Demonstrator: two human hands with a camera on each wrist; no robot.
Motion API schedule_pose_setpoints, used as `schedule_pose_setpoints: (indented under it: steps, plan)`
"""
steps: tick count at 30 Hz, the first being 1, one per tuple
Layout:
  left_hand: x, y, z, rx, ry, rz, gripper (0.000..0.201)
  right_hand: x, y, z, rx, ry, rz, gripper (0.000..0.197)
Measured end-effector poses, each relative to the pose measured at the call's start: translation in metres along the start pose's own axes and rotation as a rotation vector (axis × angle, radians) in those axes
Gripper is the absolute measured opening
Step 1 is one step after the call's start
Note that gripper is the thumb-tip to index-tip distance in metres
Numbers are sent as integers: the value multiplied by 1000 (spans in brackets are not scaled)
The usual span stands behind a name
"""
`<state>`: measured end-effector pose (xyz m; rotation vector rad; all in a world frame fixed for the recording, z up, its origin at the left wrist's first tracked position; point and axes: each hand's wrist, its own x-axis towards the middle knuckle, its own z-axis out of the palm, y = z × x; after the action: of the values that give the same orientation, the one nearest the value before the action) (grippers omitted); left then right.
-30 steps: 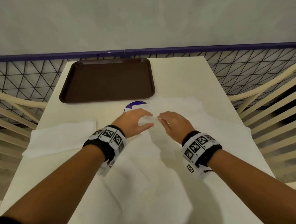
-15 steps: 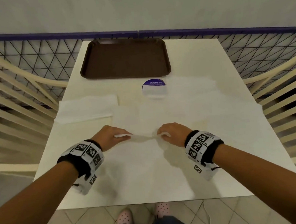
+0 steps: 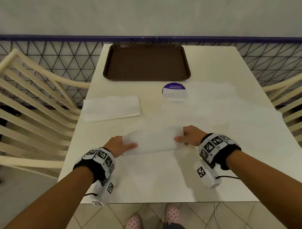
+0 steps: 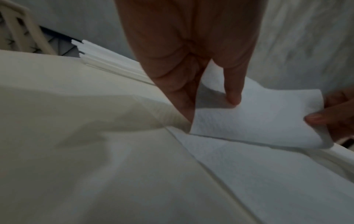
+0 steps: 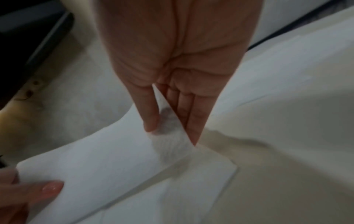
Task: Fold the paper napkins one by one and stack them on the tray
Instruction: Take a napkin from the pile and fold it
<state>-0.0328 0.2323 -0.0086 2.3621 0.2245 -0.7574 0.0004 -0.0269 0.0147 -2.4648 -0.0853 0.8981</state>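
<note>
White wording is carried on the purple upper part of a round sticker (image 3: 174, 91) on the table (image 3: 214, 61), just below the brown tray (image 3: 146, 61), right of centre in the upper half of the head view. It appears to read "Let's keep our pantries clean", though the second line is small and blurred. Black-and-white square code markers are borne by the wristbands (image 3: 214, 144); no letters or numbers can be read on them. No text is shown in either wrist view.
</note>
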Motion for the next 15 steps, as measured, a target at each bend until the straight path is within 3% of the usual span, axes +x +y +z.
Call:
schedule_pose_setpoints:
  steps: [4, 6, 7, 11, 15]
  plan:
    - [14, -1, -2, -27, -3, -71, 47, 18, -1, 1, 213, 49, 72, 33]
    - [18, -1, -2, -20, 18, -97, 45, 26, 0, 3, 250, 67, 107, 25]
    - [20, 0, -1, -7, 32, -106, 44, 31, 0, 3, 249, 76, 125, 21]
    - [27, -1, 1, 70, 89, -114, 42, 40, 1, 7, 152, 107, 183, 39]
    - [35, 0, 1, 6, 151, -119, 43, 43, 1, 8, 79, 112, 208, 41]
